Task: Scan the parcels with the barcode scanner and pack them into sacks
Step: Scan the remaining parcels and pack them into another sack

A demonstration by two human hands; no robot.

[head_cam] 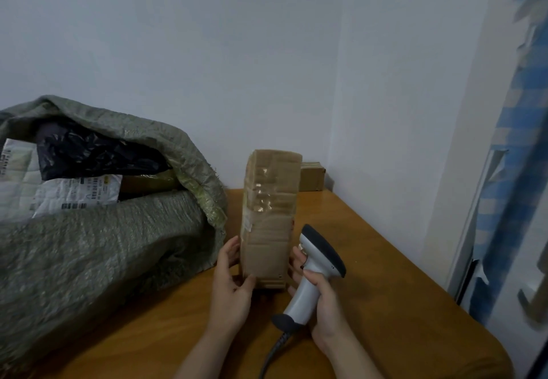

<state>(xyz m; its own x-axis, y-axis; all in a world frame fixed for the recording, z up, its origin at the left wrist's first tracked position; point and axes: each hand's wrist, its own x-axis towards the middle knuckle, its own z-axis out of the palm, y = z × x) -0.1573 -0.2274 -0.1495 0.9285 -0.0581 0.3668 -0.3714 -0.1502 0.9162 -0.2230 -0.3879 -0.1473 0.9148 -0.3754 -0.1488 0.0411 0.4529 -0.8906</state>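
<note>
1. Standing on end on the table (pixel 370 260), the parcel (pixel 268 218) sits between both hands.
2. Left hand (pixel 232 283) grips its lower edge; right hand (pixel 323 298) clasps the barcode scanner (pixel 320 257).
3. Sack (pixel 89 245) mouth lies leftward, nearer the left hand.

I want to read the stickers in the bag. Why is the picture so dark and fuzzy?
Head view: the light is dim and bluish; the labels in the sack are small and soft; the curtain at the right edge is smeared and bent by the wide lens; tape on the cardboard box glints.
</note>
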